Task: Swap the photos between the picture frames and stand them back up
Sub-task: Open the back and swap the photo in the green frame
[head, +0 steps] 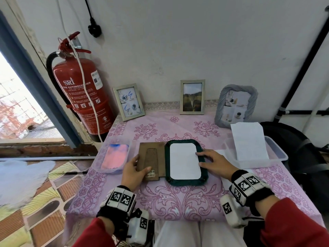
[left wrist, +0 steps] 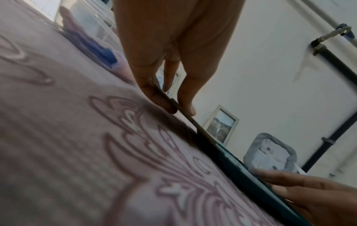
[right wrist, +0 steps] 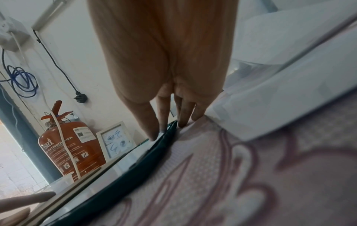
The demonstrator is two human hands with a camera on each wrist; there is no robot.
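A dark green frame lies face down in the middle of the table, with the white back of a photo showing in its opening. Just left of it lies a brown backing board with its stand. My left hand pinches the board's near left edge, thumb on top; the left wrist view shows the fingers under that edge. My right hand rests on the frame's right rim with straight fingers, the tips touching the photo. Three frames stand along the wall: sketches, landscape, grey ruffled.
A lidded plastic box with pink and blue cloth sits left of the board. A clear tub holding white paper stands at the right. A red fire extinguisher hangs beyond the table's left corner. A dark bag lies off the right edge.
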